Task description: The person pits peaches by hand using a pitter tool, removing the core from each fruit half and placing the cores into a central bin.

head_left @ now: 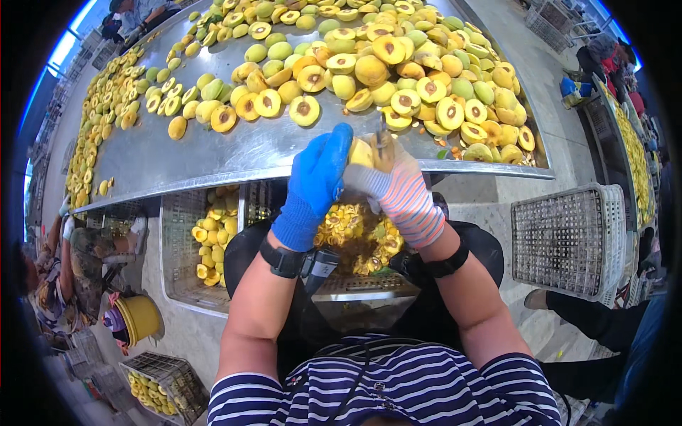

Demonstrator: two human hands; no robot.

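My left hand [317,177], in a blue knit glove, is closed round a yellow peach [361,152] just above the table's near edge. My right hand [400,177], in a pale glove with pink and grey stripes, grips a small brownish tool [383,150] with a dark tip, held against the peach. Fingers hide most of the tool and part of the fruit. Beyond my hands, halved peaches [305,111] with brown stone cavities lie on the metal table [234,153] among whole yellow-green ones.
Below the table edge, a crate [181,277] holds peach halves, and peach pieces [355,231] fill another between my knees. An upturned plastic crate [565,238] stands at right. A yellow bucket [138,317] is at left, near a seated person [85,266]. Other people work farther off.
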